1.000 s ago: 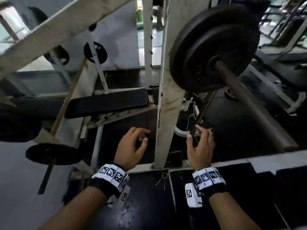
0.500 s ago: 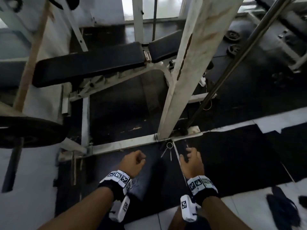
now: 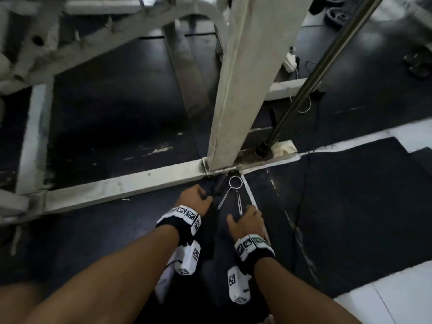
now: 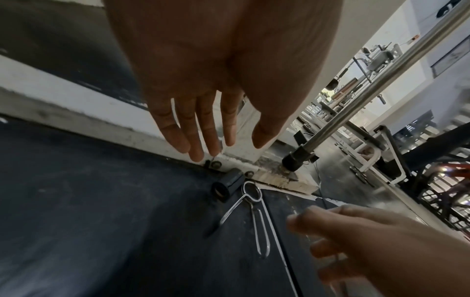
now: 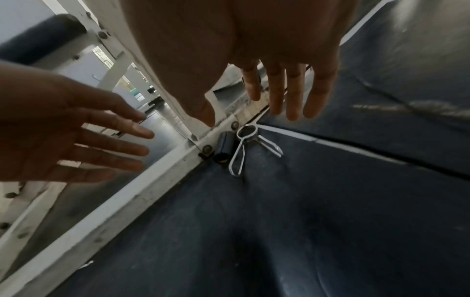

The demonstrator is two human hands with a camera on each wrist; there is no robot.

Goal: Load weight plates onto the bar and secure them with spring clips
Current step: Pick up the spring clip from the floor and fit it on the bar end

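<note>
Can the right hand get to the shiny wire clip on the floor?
Probably yes. The right hand is open and hovers just short of the spring clip, which lies bare on the black mat. Only a small black tube lies beside the clip, on the other side.

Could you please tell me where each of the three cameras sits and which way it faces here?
Head: worn on the head, looking down at the spring clip on the floor; both forearms, left hand, right hand.
Left wrist: looks along open left fingers toward the clip; right hand enters lower right.
Right wrist: looks along open right fingers; left hand at left.
All share clip and black sleeve.
</note>
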